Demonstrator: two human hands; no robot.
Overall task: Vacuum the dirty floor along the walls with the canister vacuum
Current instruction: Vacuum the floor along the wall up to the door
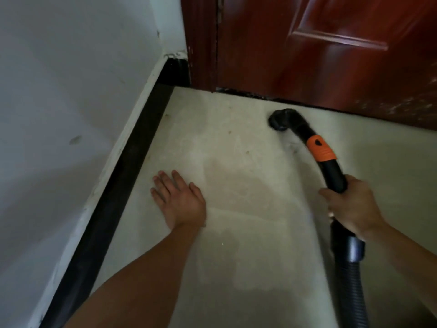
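Right fingers: curled round the black vacuum handle, a firm grip on the bent tube, just below its orange collar.
Right hand: low on the right of the view, back of the hand up, forearm coming in from the bottom right corner.
Left fingers: straight, lying close together, pointing away toward the corner, holding nothing at all.
Left hand: palm down, flat over the floor, near the baseboard. I cannot tell whether it bears on the surface or floats just above it.
Nozzle: small, round and black, mouth down at the floor, right up near the foot of the door and out from the corner. Its edges are blurred.
Hose: ribbed and black, joining the handle behind the right hand through a grey cuff, then running off the bottom edge.
Floor: pale and marked, with brownish specks toward the corner, a darker patch between the two hands and a grey smudge beside the tube.
Baseboard: a black strip along the foot of the white wall, running from bottom left up to the corner.
Door: red-brown and panelled, with a matching door frame on its left. Pale scuffs speckle its lower right.
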